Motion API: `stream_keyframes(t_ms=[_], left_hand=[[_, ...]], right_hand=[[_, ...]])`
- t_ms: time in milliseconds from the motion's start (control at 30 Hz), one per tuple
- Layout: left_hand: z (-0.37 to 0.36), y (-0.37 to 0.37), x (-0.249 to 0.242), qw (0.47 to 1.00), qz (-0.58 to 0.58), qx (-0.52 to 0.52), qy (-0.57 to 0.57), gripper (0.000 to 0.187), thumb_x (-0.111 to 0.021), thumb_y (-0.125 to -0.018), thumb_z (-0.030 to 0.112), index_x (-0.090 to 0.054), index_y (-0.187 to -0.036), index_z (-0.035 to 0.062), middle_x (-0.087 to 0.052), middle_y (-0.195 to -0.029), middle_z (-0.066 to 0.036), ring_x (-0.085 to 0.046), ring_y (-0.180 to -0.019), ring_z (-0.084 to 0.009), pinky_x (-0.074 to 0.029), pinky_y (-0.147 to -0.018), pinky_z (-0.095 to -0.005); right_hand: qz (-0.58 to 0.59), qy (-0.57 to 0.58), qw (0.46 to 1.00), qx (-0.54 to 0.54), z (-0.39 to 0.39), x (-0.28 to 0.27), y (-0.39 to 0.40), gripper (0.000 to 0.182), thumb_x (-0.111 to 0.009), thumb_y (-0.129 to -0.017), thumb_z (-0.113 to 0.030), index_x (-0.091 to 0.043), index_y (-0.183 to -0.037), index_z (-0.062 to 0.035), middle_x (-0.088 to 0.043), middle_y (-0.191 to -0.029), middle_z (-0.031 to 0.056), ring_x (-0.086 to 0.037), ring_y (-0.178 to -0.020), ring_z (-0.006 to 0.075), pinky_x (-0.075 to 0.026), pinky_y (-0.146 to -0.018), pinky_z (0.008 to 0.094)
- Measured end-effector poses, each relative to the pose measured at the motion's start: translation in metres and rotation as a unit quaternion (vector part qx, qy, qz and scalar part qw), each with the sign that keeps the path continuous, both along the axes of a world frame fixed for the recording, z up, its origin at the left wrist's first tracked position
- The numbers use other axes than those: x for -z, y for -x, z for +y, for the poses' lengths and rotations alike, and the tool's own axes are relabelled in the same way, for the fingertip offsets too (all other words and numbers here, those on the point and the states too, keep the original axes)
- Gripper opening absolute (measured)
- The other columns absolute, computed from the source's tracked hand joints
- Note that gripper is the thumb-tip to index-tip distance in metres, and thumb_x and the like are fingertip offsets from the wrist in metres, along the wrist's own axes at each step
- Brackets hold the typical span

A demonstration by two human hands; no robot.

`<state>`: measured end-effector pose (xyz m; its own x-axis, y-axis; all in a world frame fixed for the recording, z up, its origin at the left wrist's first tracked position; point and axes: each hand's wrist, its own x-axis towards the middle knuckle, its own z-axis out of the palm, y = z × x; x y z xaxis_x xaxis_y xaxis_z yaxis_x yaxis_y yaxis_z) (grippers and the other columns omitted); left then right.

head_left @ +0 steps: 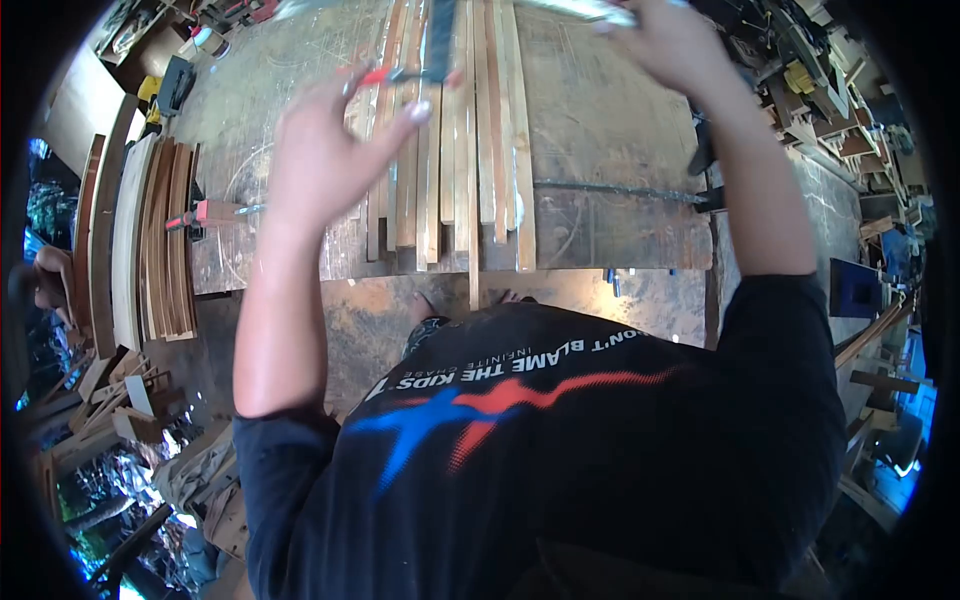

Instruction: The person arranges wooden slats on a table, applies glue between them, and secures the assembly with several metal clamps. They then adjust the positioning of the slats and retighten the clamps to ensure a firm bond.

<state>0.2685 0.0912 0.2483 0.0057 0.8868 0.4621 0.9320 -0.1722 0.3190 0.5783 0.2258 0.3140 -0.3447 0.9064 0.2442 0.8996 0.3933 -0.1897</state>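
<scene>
Wooden strips (463, 185) lie lengthwise on the worktop (620, 120), near ends (unevenly staggered) pointing toward the wearer's torso (620, 440); left hand (325, 140) thumb spread wide, right hand's (670, 45) grip I cannot tell.

The top edge cuts off the wooden strips (461, 170).

Left hand (325, 150) is hovering beside a red clamp (378, 76) over wooden strips (460, 170); right hand (672, 42) is reaching a blurred bar (585, 8).
</scene>
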Motion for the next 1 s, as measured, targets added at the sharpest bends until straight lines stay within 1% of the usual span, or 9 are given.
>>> stream_keyframes(t_ms=[167, 267, 333, 400, 500, 567, 667, 867, 1000], left_hand=[[0.033, 0.024, 0.011, 0.951, -0.129, -0.096, 0.264, 0.048, -0.074, -0.092, 0.045, -0.071, -0.079, -0.0014, -0.067, -0.064, -0.012, -0.067, -0.058, -0.0233, -0.055, -0.062, -0.0364], [0.020, 0.045, 0.053, 0.940, -0.262, -0.109, 0.190, 0.049, -0.074, -0.092, 0.043, -0.065, -0.065, 0.0025, -0.063, -0.057, -0.006, -0.062, -0.051, -0.0167, -0.052, -0.056, -0.0342], [0.020, 0.064, 0.064, 0.938, -0.269, -0.108, 0.191, 0.049, -0.073, -0.092, 0.041, -0.064, -0.063, 0.0027, -0.064, -0.057, -0.009, -0.065, -0.052, -0.0184, -0.052, -0.056, -0.0354], [0.020, 0.079, 0.066, 0.938, -0.273, -0.112, 0.184, 0.050, -0.072, -0.093, 0.040, -0.063, -0.061, 0.0022, -0.065, -0.057, -0.010, -0.067, -0.053, -0.0195, -0.053, -0.057, -0.0358], [0.031, 0.105, 0.079, 0.936, -0.248, -0.132, 0.211, 0.050, -0.070, -0.093, 0.040, -0.065, -0.065, -0.0008, -0.067, -0.060, -0.014, -0.069, -0.055, -0.0232, -0.054, -0.059, -0.0380], [0.046, 0.125, 0.108, 0.929, -0.236, -0.128, 0.254, 0.051, -0.070, -0.092, 0.043, -0.066, -0.069, -0.0028, -0.069, -0.064, -0.017, -0.071, -0.060, -0.0272, -0.055, -0.065, -0.0403], [0.060, 0.131, 0.136, 0.953, -0.154, -0.085, 0.245, 0.054, -0.070, -0.091, 0.046, -0.066, -0.070, -0.0045, -0.070, -0.067, -0.018, -0.072, -0.065, -0.0283, -0.056, -0.069, -0.0404], [0.072, 0.123, 0.171, 0.923, -0.235, -0.119, 0.279, 0.060, -0.078, -0.086, 0.052, -0.072, -0.081, -0.0072, -0.072, -0.074, -0.021, -0.074, -0.075, -0.0307, -0.057, -0.076, -0.0397], [0.081, 0.134, 0.178, 0.940, -0.177, -0.116, 0.266, 0.063, -0.082, -0.081, 0.057, -0.074, -0.081, -0.0057, -0.073, -0.077, -0.023, -0.075, -0.079, -0.0322, -0.057, -0.078, -0.0401]], right_hand=[[0.005, 0.051, 0.989, -0.139, -0.026, 0.050, 0.048, 0.040, -0.066, -0.096, -0.045, -0.062, -0.121, -0.0153, -0.073, -0.100, 0.0166, -0.071, -0.097, 0.0369, -0.055, -0.084, 0.0496], [-0.011, 0.080, 0.985, -0.150, -0.042, 0.055, 0.070, 0.042, -0.070, -0.094, -0.042, -0.063, -0.122, -0.0116, -0.074, -0.095, 0.0170, -0.073, -0.092, 0.0340, -0.056, -0.081, 0.0481], [0.015, -0.128, 0.976, -0.174, -0.054, 0.058, 0.065, 0.029, -0.070, -0.091, -0.025, -0.067, -0.114, -0.0079, -0.073, -0.090, 0.0163, -0.072, -0.087, 0.0349, -0.057, -0.077, 0.0459], [0.033, -0.153, 0.982, -0.108, -0.054, 0.079, 0.045, 0.028, -0.071, -0.091, -0.020, -0.065, -0.114, -0.0054, -0.073, -0.088, 0.0167, -0.073, -0.083, 0.0346, -0.058, -0.073, 0.0450], [0.204, 0.104, 0.973, 0.042, -0.022, 0.161, 0.031, 0.039, -0.072, -0.091, -0.023, -0.058, -0.121, -0.0018, -0.072, -0.085, 0.0172, -0.074, -0.076, 0.0298, -0.057, -0.066, 0.0434], [0.499, 0.307, 0.808, 0.055, -0.017, 0.209, 0.042, 0.038, -0.072, -0.087, -0.015, -0.060, -0.118, 0.0028, -0.071, -0.078, 0.0149, -0.073, -0.070, 0.0228, -0.057, -0.060, 0.0395], [0.430, 0.301, 0.847, 0.082, -0.017, 0.218, 0.045, 0.034, -0.069, -0.085, -0.006, -0.060, -0.116, 0.0039, -0.072, -0.080, 0.0145, -0.072, -0.065, 0.0189, -0.055, -0.054, 0.0353], [0.207, 0.105, 0.961, 0.152, -0.010, 0.232, 0.047, 0.043, -0.070, -0.086, -0.026, -0.062, -0.116, 0.0037, -0.074, -0.094, 0.0208, -0.074, -0.090, 0.0330, -0.058, -0.080, 0.0414], [0.267, 0.144, 0.942, 0.142, -0.012, 0.268, 0.043, 0.051, -0.071, -0.085, -0.035, -0.062, -0.118, 0.0037, -0.074, -0.100, 0.0226, -0.072, -0.100, 0.0369, -0.055, -0.090, 0.0420]])
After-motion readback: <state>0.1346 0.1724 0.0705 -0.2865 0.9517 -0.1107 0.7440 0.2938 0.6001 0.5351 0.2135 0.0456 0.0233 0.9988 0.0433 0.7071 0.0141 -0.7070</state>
